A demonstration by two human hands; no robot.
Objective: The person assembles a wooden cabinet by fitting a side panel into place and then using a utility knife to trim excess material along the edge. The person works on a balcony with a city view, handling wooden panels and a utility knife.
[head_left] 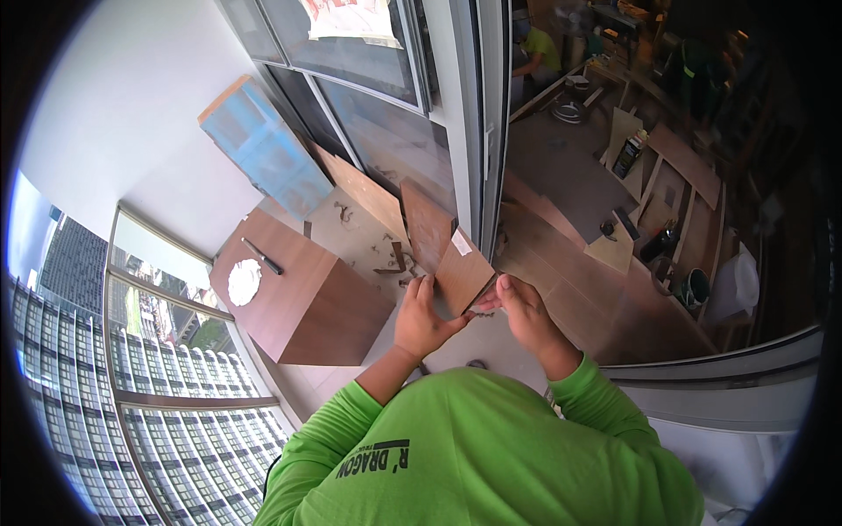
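A brown wood-faced panel (463, 273) stands tilted in front of me, with a small whitish patch near its upper right edge. My left hand (423, 319) grips its lower left edge, thumb stretched toward the near corner. At the lower right edge, my right hand (530, 319) closes on the panel, its fingertips partly behind the edge. Another panel (424, 226), dusty and darker, is behind the held one. To the left sits a brown wooden box (298, 289), carrying a dark-handled tool (263, 256) with a narrow blade and a round white blob (245, 282).
A blue-covered board (263, 145) leans against the white wall. Curled scraps (395, 261) litter the floor. The sliding door frame (478, 131) rises beyond my hands. Through it are wood sheets (684, 162), a dark spray can (629, 156) and a person (537, 48). Window railing (193, 401) borders the left.
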